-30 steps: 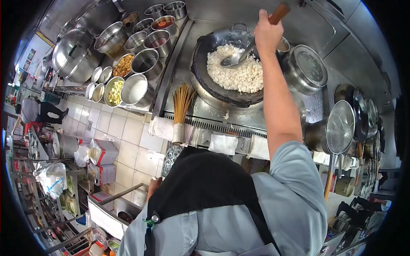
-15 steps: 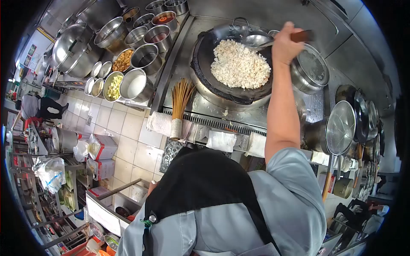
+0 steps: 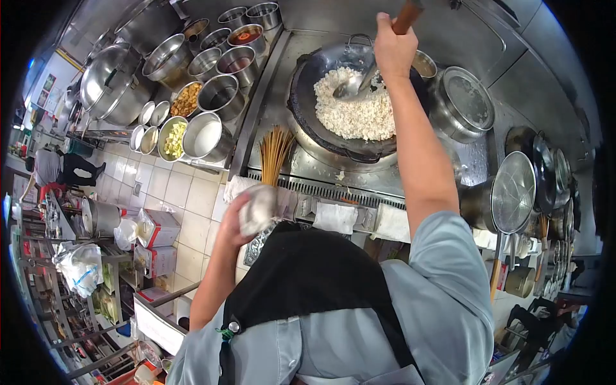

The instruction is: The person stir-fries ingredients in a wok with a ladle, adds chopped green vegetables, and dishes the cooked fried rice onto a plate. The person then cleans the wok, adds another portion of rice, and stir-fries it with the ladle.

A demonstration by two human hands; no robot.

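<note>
My right hand (image 3: 394,51) is closed around the wooden handle of a metal wok ladle (image 3: 350,88), whose bowl is pressed into the rice. The loose pale rice (image 3: 359,119) lies in a big black wok (image 3: 305,119) on the stove. My left hand (image 3: 236,218) grips a whitish cloth (image 3: 258,210), blurred by motion, near the front edge of the stove. Just beyond that cloth stands a bamboo wok brush (image 3: 274,154), its lower end hidden. Folded white cloths (image 3: 335,217) lie along the stove's front rail.
At left are metal pots (image 3: 207,136) and a bowl of diced yellow-green pieces (image 3: 173,138). A lidded pot (image 3: 463,106) stands right of the wok. A round strainer (image 3: 513,192) hangs at the right. Another person (image 3: 58,167) is in the far left background.
The ladle has swung from the wok's far right side into the rice, its handle now tilted upward. My left hand has risen into view with the cloth.
</note>
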